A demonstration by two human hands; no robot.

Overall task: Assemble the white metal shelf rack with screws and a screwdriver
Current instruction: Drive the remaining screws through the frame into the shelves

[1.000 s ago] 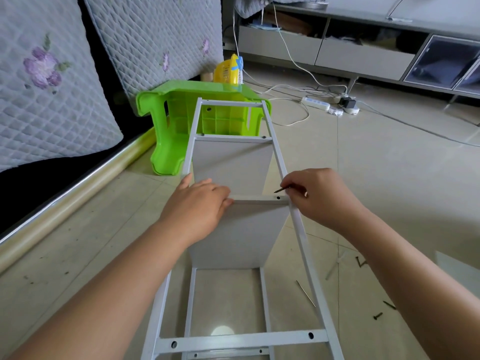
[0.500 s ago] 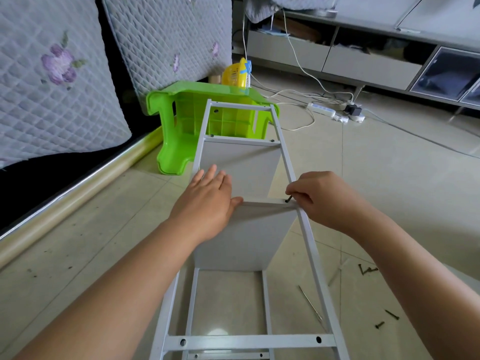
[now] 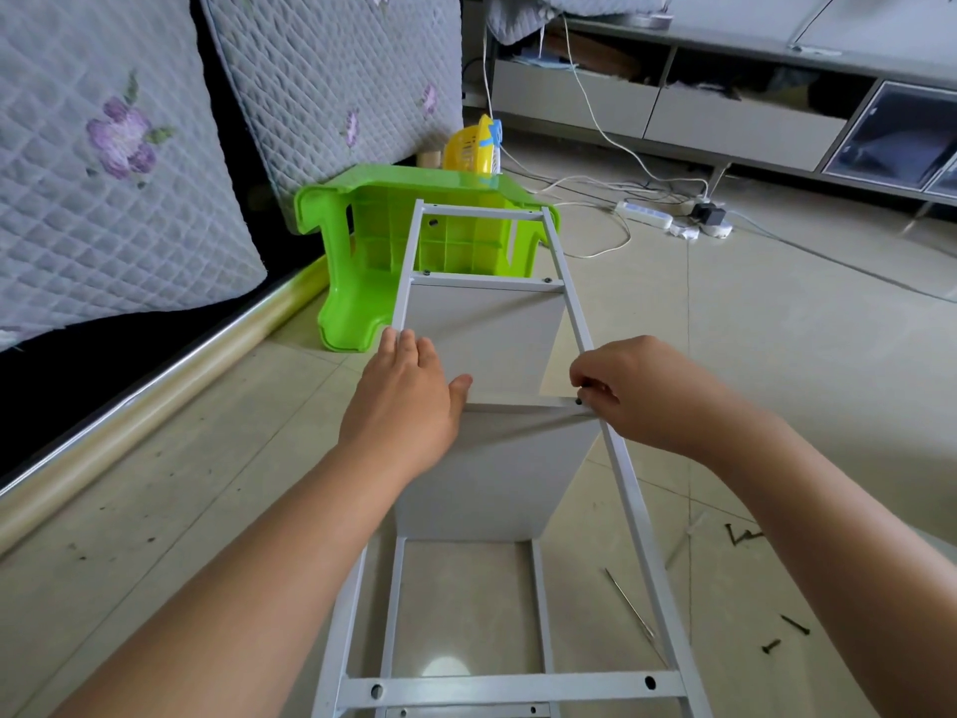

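The white metal rack [image 3: 629, 502] lies on its side on the tiled floor, straight in front of the person, its far end against a green plastic stool [image 3: 362, 261]. The left hand [image 3: 401, 406] lies flat, fingers straight, pressing the top edge of the middle shelf panel [image 3: 492, 469]. Just to its right, the right hand [image 3: 642, 393] pinches a small dark screw [image 3: 579, 401] at the hole where that panel meets the right side rail.

The rack looks light but stiff, thin painted steel that would flex little and slide easily on smooth tile, so it probably needs steadying while anything is driven in. The rails and the panel's folded edge seem the safest places to hold. The screw is tiny and smooth, easy to drop, and best pinched at the head.

Two shelf panels are fitted, the far one showing two screw heads. One long thin tool, likely the screwdriver [image 3: 629, 603], lies on the floor below the right wrist. About four loose screws [image 3: 795, 624] lie further right; the exact count is hard to tell.
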